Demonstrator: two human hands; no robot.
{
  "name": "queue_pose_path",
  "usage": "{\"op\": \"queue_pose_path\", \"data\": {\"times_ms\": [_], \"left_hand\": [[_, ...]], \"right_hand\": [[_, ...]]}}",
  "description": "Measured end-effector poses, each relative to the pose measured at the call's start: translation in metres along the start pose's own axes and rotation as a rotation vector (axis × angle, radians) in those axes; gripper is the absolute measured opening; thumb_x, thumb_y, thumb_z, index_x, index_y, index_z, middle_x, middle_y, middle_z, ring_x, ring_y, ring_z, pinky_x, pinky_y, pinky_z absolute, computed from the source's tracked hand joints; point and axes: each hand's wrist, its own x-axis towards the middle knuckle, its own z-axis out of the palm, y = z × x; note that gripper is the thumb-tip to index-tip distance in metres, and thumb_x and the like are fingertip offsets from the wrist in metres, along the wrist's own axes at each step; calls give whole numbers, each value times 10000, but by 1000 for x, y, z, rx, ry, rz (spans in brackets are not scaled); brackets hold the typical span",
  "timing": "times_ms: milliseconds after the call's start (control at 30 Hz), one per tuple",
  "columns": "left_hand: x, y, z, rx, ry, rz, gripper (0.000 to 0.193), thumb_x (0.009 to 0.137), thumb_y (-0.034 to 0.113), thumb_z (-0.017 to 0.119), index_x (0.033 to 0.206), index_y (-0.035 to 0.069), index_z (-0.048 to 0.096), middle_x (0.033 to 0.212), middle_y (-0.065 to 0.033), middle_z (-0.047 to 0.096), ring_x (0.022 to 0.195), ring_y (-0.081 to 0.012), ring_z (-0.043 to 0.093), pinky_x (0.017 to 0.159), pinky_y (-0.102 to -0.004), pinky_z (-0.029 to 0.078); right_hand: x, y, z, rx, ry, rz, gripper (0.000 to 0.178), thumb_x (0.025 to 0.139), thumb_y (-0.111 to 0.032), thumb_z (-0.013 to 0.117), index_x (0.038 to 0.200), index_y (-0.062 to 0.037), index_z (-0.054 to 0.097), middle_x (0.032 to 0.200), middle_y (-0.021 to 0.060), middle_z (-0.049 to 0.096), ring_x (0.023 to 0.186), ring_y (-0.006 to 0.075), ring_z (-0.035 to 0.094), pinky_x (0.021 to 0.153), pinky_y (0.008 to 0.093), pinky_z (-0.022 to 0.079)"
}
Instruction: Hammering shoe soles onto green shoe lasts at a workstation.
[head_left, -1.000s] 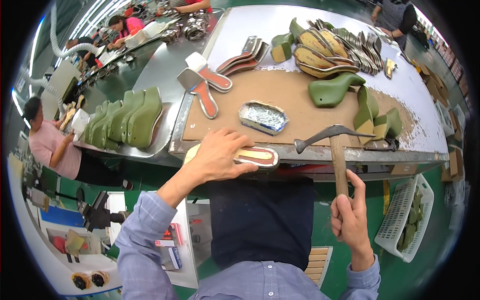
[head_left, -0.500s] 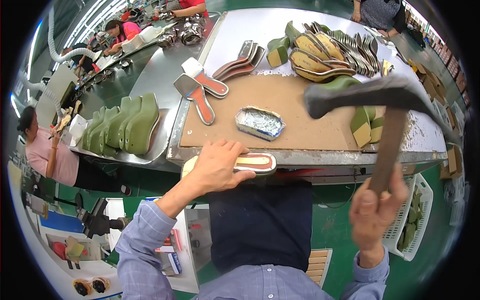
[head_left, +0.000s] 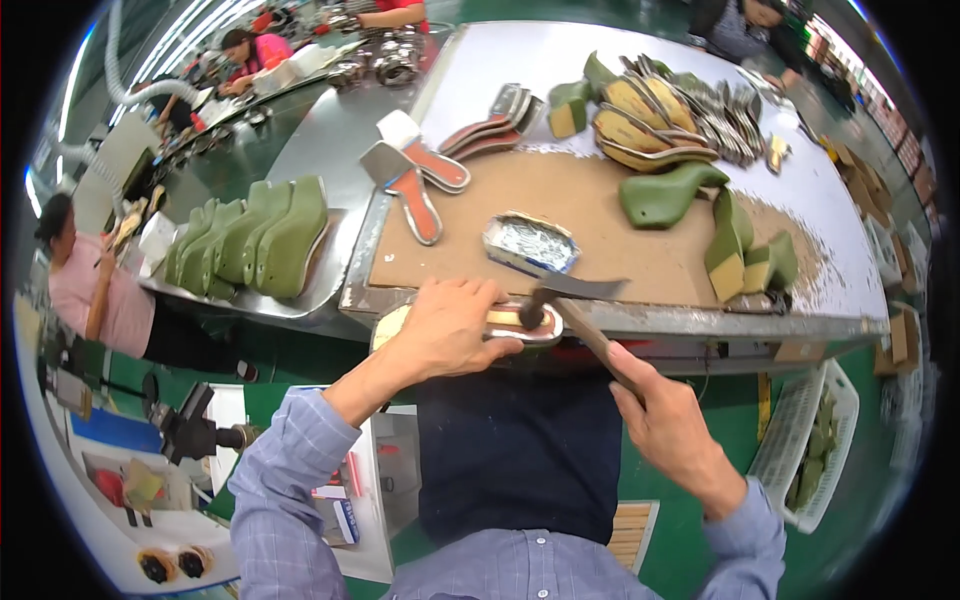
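Observation:
My left hand (head_left: 445,330) is closed around a shoe last (head_left: 392,325) with its sole side up, at the table's near edge. Its sole carries a reddish insole with a cream strip down the middle. In my right hand (head_left: 665,420) is a hammer (head_left: 592,335), gripped by its wooden handle. The dark hammer head rests on or just above the toe-side end of the strip; contact cannot be made out. Just beyond stands a small tray (head_left: 492,240) holding shiny bits, too small to name. Two loose insoles (head_left: 413,210) lie left of it.
Green lasts (head_left: 285,245) line a metal tray on the left bench. More green lasts (head_left: 665,195) and stacked insoles (head_left: 725,120) occupy the table's far and right parts. A white basket (head_left: 840,440) with green pieces stands on the floor at right. Several people sit around.
My right hand has swung the hammer down and left from raised at the right onto the sole's end. My left hand keeps its hold on the last. The view has shifted slightly.

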Motion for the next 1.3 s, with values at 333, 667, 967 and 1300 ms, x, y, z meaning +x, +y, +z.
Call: {"op": "queue_pose_path", "data": {"times_ms": [333,667,967,1300], "left_hand": [[24,15,-16,91,-218,101,669,661,464,750,1171,92,530,772,-150,642,690,-357,642,632,-438,493],[-106,-147,-2,-464,970,-680,418,763,167,788,1073,22,548,1028,-85,628,929,-176,586,832,-293,466],[-72,-141,6,297,1030,-510,463,763,67,720,1188,23,541,1068,-165,619,1018,-318,589,904,-382,461],[186,-171,30,14,555,-236,332,877,213,602,1146,18,603,1057,-182,641,1019,-331,601,881,-422,485]], "right_hand": [[8,100,-18,-589,209,244,349,853,-49,609,1199,-96,608,885,113,617,724,372,597,635,433,470],[136,155,-19,-7,554,532,709,895,-500,575,1222,124,487,1149,307,594,1091,386,596,939,442,453],[232,177,-23,-168,520,1062,1036,657,-594,667,1312,114,289,1144,249,620,1064,354,617,912,451,427],[193,199,-42,915,583,719,338,798,-324,631,955,-25,630,793,72,643,683,183,627,579,308,514]]}}
